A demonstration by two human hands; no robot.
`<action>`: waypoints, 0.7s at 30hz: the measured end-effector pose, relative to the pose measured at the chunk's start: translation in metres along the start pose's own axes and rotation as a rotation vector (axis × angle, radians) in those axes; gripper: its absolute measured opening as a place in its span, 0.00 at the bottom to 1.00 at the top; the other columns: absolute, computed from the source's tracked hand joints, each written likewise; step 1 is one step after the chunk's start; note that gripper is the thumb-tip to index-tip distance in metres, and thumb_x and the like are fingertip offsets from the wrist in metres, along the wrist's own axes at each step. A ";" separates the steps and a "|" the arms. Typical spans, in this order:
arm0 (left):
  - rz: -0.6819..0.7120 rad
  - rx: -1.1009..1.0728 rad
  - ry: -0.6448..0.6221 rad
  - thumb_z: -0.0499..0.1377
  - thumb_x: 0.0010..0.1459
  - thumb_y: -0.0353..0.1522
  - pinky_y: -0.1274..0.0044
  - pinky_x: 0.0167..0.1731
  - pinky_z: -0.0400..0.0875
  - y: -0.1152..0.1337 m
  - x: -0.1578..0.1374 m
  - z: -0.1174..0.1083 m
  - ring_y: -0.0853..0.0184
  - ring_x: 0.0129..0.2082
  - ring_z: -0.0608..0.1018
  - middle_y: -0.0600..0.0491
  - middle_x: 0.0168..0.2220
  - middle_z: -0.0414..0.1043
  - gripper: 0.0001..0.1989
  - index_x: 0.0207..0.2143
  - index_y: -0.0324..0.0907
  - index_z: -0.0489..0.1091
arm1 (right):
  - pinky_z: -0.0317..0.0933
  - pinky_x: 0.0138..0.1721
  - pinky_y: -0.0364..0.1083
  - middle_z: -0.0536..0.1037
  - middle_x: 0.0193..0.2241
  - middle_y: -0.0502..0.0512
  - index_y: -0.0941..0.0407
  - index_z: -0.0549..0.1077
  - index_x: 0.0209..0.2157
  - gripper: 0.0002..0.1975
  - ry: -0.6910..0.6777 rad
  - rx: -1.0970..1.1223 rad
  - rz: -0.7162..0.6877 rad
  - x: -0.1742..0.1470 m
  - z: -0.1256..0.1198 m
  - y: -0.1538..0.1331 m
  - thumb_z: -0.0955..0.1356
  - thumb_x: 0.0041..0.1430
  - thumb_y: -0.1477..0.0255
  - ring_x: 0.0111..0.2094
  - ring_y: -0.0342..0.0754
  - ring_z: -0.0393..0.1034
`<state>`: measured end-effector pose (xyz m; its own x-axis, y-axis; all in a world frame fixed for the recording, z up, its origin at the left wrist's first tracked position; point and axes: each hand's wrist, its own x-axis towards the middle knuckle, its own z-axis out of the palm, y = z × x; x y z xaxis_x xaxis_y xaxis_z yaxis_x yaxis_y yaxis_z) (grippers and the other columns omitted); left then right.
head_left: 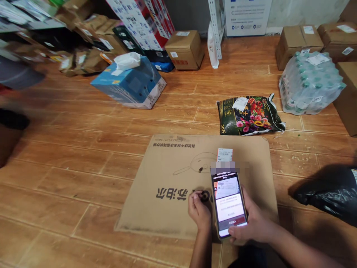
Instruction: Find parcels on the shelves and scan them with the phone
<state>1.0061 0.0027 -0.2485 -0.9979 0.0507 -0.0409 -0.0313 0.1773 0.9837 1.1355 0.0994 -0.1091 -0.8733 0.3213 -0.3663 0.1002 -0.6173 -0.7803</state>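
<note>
A lit smartphone [228,204] is gripped in my right hand [255,223], whose thumb rests at the lower edge of the screen. The screen shows a label picture with a white panel and a dark red button. Just left of the phone, my left hand [199,210] is closed with its fingers curled, and I see nothing in it. Both hands are above a large flat cardboard box [158,163] printed with a frying pan drawing and Chinese lettering. A shipping label [224,154] on the box shows past the phone's top edge; the phone covers part of the box.
Behind the box lies a black bag with printed flowers [251,115]. A shrink-wrapped bottle pack [312,83], cartons [299,46] and a black plastic parcel [329,193] are on the right. A blue package [129,83] stands farther left, before shelves of parcels.
</note>
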 end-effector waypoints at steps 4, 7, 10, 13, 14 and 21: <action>-0.004 0.002 -0.010 0.52 0.59 0.49 0.75 0.31 0.67 -0.003 0.000 0.000 0.66 0.29 0.72 0.53 0.26 0.70 0.20 0.27 0.42 0.67 | 0.68 0.45 0.49 0.74 0.50 0.55 0.50 0.63 0.56 0.37 -0.054 0.006 -0.091 -0.001 0.000 -0.012 0.78 0.47 0.62 0.45 0.52 0.72; -0.004 0.009 -0.015 0.51 0.59 0.49 0.74 0.32 0.68 -0.004 0.000 -0.001 0.66 0.29 0.72 0.53 0.27 0.70 0.20 0.27 0.42 0.67 | 0.62 0.55 0.52 0.75 0.50 0.54 0.49 0.66 0.54 0.33 -0.010 0.053 -0.092 0.001 -0.003 -0.007 0.78 0.48 0.60 0.52 0.55 0.70; -0.011 0.012 -0.014 0.51 0.59 0.48 0.75 0.32 0.67 -0.003 0.000 0.000 0.66 0.29 0.71 0.54 0.26 0.69 0.20 0.27 0.42 0.67 | 0.69 0.45 0.55 0.78 0.46 0.55 0.48 0.65 0.52 0.31 0.088 0.135 0.018 0.003 -0.006 0.003 0.77 0.50 0.57 0.46 0.58 0.75; -0.017 0.017 -0.014 0.51 0.59 0.48 0.75 0.31 0.67 -0.001 0.000 0.001 0.67 0.28 0.71 0.54 0.26 0.68 0.20 0.27 0.43 0.66 | 0.70 0.44 0.56 0.79 0.45 0.55 0.49 0.64 0.52 0.32 0.134 0.162 0.021 0.003 -0.006 0.007 0.78 0.48 0.58 0.43 0.57 0.77; -0.017 0.020 -0.014 0.51 0.59 0.48 0.75 0.31 0.67 -0.001 0.000 0.001 0.67 0.28 0.71 0.54 0.26 0.68 0.19 0.27 0.43 0.66 | 0.70 0.46 0.56 0.78 0.46 0.55 0.49 0.64 0.52 0.34 0.129 0.162 -0.001 0.003 -0.006 0.006 0.79 0.47 0.60 0.42 0.56 0.78; -0.004 0.042 -0.011 0.50 0.60 0.47 0.74 0.32 0.67 -0.001 -0.001 0.001 0.66 0.28 0.72 0.54 0.26 0.69 0.19 0.27 0.43 0.66 | 0.68 0.50 0.55 0.76 0.49 0.57 0.50 0.62 0.52 0.36 0.089 0.096 -0.041 0.001 -0.003 -0.003 0.80 0.46 0.61 0.47 0.56 0.76</action>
<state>1.0068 0.0038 -0.2493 -0.9971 0.0606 -0.0470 -0.0327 0.2184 0.9753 1.1362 0.1039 -0.1087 -0.8294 0.4077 -0.3819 0.0154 -0.6667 -0.7452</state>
